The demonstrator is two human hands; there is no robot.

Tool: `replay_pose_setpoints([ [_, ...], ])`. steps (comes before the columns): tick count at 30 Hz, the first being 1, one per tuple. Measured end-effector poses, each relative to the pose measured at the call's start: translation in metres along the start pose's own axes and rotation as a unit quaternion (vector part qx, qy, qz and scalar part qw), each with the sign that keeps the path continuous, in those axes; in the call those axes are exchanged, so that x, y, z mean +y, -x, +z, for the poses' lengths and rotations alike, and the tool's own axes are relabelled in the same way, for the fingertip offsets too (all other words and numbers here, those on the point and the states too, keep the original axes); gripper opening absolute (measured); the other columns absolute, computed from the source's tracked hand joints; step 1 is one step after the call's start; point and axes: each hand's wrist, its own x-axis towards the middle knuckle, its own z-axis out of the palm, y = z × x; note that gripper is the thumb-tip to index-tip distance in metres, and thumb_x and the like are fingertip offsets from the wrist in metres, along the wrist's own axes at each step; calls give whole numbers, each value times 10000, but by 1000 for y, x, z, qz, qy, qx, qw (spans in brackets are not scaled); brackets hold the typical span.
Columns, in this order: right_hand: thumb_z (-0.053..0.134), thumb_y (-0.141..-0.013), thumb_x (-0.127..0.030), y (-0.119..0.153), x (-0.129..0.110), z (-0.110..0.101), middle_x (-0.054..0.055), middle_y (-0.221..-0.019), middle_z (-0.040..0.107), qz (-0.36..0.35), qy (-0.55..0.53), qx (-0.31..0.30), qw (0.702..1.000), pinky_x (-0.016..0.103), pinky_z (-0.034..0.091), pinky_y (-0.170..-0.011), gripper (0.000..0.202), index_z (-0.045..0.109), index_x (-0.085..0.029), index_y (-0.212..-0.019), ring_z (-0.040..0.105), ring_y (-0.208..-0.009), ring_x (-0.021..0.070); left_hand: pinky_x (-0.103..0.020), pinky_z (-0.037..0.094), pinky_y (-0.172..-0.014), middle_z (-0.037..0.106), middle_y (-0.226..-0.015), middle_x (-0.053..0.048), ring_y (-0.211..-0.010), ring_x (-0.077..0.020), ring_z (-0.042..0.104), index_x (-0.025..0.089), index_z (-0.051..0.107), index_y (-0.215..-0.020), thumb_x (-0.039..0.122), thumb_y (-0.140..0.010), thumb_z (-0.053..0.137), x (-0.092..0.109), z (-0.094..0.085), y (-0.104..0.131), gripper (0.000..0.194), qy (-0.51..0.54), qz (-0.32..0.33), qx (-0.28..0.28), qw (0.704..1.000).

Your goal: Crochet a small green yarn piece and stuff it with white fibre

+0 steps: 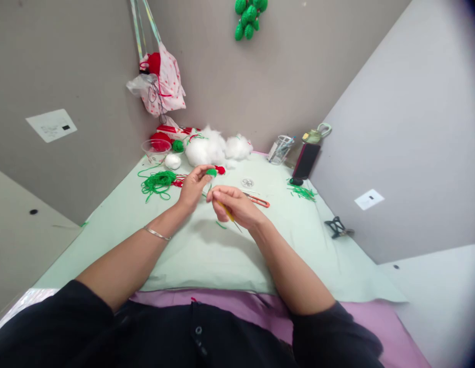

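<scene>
My left hand (196,185) pinches a small green crocheted piece (211,173) between thumb and fingers. Right behind it shows a small red crocheted piece (220,169); whether the two are joined I cannot tell. My right hand (237,205) is closed around a crochet hook with a yellow handle (225,210), its thin metal end pointing down toward me. A green strand runs between the two hands. Beside my left wrist lies a loose heap of green yarn (159,184) with red strands (179,180). An orange cutter (258,200) rests just past my right hand.
White stuffing (206,148) is piled at the back, near a clear tub (156,149) and a white yarn ball (173,162). On the right stand a pen holder (280,150), a phone (307,160) and a bottle (313,136). Green scraps (303,191) and a black hair clip (338,227) lie there.
</scene>
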Motion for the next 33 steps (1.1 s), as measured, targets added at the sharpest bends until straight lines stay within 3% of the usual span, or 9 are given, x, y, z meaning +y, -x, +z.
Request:
replay_pose_setpoints([
  [3, 709, -807, -599, -9, 4, -13, -56, -701, 561, -81, 20, 207, 975, 231, 243, -453, 417, 596, -206, -888, 332, -444, 41, -371, 480, -1030, 766, -1101, -63, -1101, -222, 674, 213, 662, -1090, 318, -831, 671, 5, 8, 5, 281, 40, -14, -29, 999],
  [5, 714, -797, -593, -14, 7, -22, -57, -736, 562, -93, 28, 263, 960, 238, 187, -447, 414, 571, -216, -894, 262, -453, 36, -374, 468, -1053, 762, -1130, -65, -1143, -221, 667, 214, 654, -1096, 324, -840, 670, 7, 12, 8, 279, 59, -23, -43, 997],
  [10, 724, -765, -640, -18, 14, -21, -107, -553, 388, -48, 44, 234, 970, 241, 169, -443, 463, 572, -218, -880, 248, -438, 62, -353, 488, -1018, 749, -1190, -67, -1141, -212, 666, 218, 646, -1094, 337, -860, 682, 6, 17, 14, 265, 81, -37, -62, 994],
  [13, 705, -751, -702, -18, 16, -18, -102, -533, 383, -26, 59, 203, 977, 238, 186, -444, 514, 511, -226, -760, 251, -436, 60, -354, 518, -974, 756, -1174, -80, -1080, -211, 688, 216, 641, -1101, 375, -894, 661, 3, 19, 16, 262, 83, -44, -73, 993],
  [18, 685, -748, -715, -20, 19, -25, -122, -507, 267, -31, 108, 245, 963, 246, 171, -450, 549, 409, -247, -671, 197, -457, 65, -348, 498, -1024, 737, -1256, -80, -1148, -214, 665, 211, 667, -1167, 349, -872, 699, 3, 17, 16, 327, 62, -37, -79, 994],
  [21, 701, -764, -654, -20, 20, -32, -99, -527, 312, -48, 155, 274, 948, 258, 179, -482, 486, 490, -223, -683, 243, -503, 81, -340, 511, -990, 732, -1279, -69, -1115, -222, 670, 215, 710, -1223, 326, -844, 724, 5, 13, 14, 395, 42, -40, -96, 994],
  [25, 692, -803, -556, -18, 19, -36, -73, -583, 354, -71, 205, 291, 932, 264, 202, -533, 409, 531, -203, -674, 277, -572, 94, -335, 531, -926, 776, -1120, -65, -958, -204, 696, 205, 752, -1208, 399, -853, 736, 8, 8, 11, 406, 30, -47, -116, 992],
  [33, 588, -904, -542, -10, 9, -29, -58, -597, 414, -66, 228, 246, 940, 254, 276, -531, 399, 487, -222, -689, 355, -568, 106, -331, 573, -810, 771, -898, -34, -763, -167, 673, 181, 762, -1092, 436, -763, 814, 8, 5, 6, 419, 28, -43, -108, 993],
])
